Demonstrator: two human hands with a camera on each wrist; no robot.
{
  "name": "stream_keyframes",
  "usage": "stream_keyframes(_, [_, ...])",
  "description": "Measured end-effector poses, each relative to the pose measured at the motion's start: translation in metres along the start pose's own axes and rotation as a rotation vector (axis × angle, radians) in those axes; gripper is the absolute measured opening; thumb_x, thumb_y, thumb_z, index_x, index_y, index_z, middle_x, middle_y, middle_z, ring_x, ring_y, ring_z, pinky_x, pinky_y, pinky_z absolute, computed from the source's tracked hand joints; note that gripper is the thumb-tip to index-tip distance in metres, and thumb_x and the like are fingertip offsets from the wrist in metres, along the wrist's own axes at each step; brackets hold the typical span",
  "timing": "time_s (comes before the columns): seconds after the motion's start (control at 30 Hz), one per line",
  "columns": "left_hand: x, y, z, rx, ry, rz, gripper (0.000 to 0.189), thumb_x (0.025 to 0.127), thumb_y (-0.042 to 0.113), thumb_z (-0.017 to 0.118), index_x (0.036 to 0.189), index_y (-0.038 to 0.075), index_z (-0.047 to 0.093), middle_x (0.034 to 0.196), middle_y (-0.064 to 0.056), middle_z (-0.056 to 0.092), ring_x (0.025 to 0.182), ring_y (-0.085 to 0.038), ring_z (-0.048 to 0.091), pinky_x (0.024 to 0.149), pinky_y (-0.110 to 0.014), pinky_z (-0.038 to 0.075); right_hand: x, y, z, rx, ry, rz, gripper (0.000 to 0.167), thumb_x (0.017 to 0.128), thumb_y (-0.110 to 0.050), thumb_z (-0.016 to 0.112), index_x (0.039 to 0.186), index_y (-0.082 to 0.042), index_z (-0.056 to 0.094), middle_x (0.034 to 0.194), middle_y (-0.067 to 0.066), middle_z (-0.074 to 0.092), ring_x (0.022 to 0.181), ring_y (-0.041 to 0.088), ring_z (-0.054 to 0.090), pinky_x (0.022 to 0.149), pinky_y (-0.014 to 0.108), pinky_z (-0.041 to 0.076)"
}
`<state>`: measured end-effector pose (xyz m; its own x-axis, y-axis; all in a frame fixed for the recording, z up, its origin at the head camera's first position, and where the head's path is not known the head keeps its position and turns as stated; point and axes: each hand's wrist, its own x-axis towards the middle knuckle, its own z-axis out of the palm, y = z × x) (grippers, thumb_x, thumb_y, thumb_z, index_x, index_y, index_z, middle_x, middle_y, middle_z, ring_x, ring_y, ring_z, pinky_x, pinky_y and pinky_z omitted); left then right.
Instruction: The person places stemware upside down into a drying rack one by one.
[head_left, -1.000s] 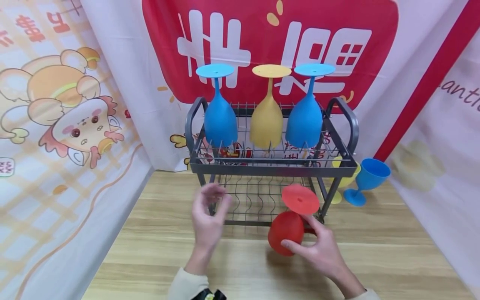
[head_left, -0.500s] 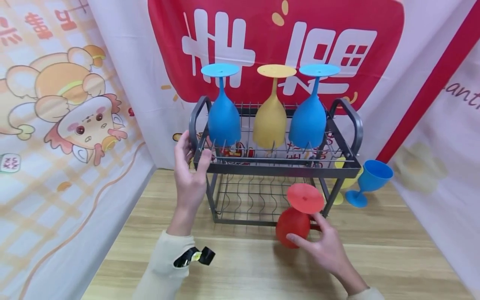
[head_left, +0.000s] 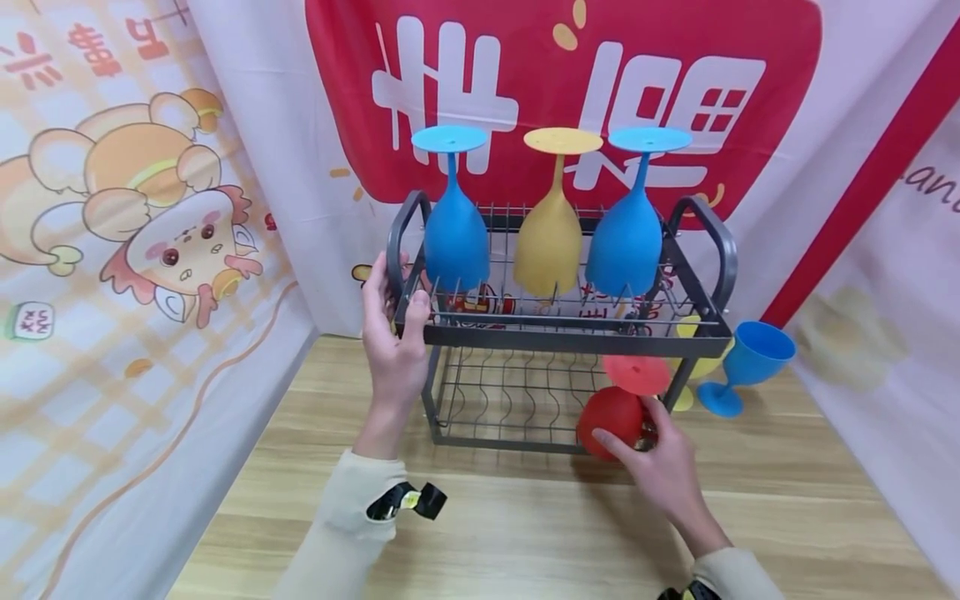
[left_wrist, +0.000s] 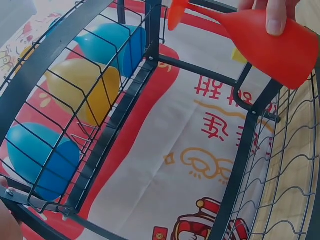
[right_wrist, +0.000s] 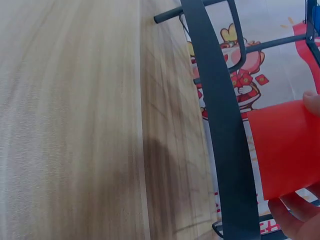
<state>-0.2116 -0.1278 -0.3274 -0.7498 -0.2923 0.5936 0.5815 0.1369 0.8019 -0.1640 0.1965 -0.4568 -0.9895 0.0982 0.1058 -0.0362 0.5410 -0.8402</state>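
Note:
My right hand (head_left: 663,467) holds a red plastic goblet (head_left: 603,421) upside down, its fingers and thumb around the bowl. In the head view the goblet overlaps the right front of the lower shelf (head_left: 510,446), its foot just under the upper shelf's front bar (head_left: 555,337). The left wrist view shows the red goblet (left_wrist: 280,47) between the two shelf levels. My left hand (head_left: 395,358) grips the left end of the dark metal dish rack, thumb at the front corner, fingers behind the side handle (head_left: 407,229).
On the upper shelf stand a blue goblet (head_left: 456,246), a yellow goblet (head_left: 550,250) and another blue goblet (head_left: 625,246), all upside down. Right of the rack, a blue goblet (head_left: 757,354) and a yellow goblet (head_left: 708,367) stand upright on the wooden table (head_left: 517,533). Printed cloth hangs behind.
My left hand has moved from in front of the lower shelf up to the rack's left end and taken hold there. The right hand has carried the red goblet forward and right over the lower shelf.

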Motion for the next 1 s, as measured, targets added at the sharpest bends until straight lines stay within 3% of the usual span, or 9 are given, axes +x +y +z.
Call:
stream_keyframes(0.23, [0.001,0.001,0.007,-0.033,0.019,0.005,0.06,0.107,0.019,0.054,0.164,0.017,0.036,0.159,0.006,0.054,0.146,-0.019,0.053,0.116,-0.044,0.053,0.013,0.003,0.006,0.003,0.06,0.036,0.093,0.091,-0.053,0.079,0.165,-0.018,0.034,0.153,0.015,0.056,0.131,0.039,0.058,0.096,0.053,0.063])
stream_keyframes(0.57, [-0.002,0.0,0.008,-0.063,0.038,-0.002,0.059,0.107,0.019,0.052,0.164,0.017,0.036,0.158,0.006,0.054,0.145,-0.02,0.055,0.118,-0.043,0.051,0.031,0.011,0.025,0.024,0.087,0.089,0.085,0.095,-0.034,0.08,0.165,-0.016,0.033,0.159,0.016,0.051,0.141,0.04,0.052,0.106,0.059,0.057])
stream_keyframes(1.0, [-0.002,-0.001,0.008,-0.086,0.034,0.008,0.06,0.107,0.017,0.05,0.165,0.015,0.034,0.16,0.002,0.053,0.147,-0.023,0.054,0.121,-0.039,0.048,0.058,0.01,0.04,0.034,0.116,0.131,0.089,0.098,-0.034,0.077,0.167,-0.013,0.025,0.163,0.02,0.044,0.144,0.044,0.046,0.108,0.063,0.055])
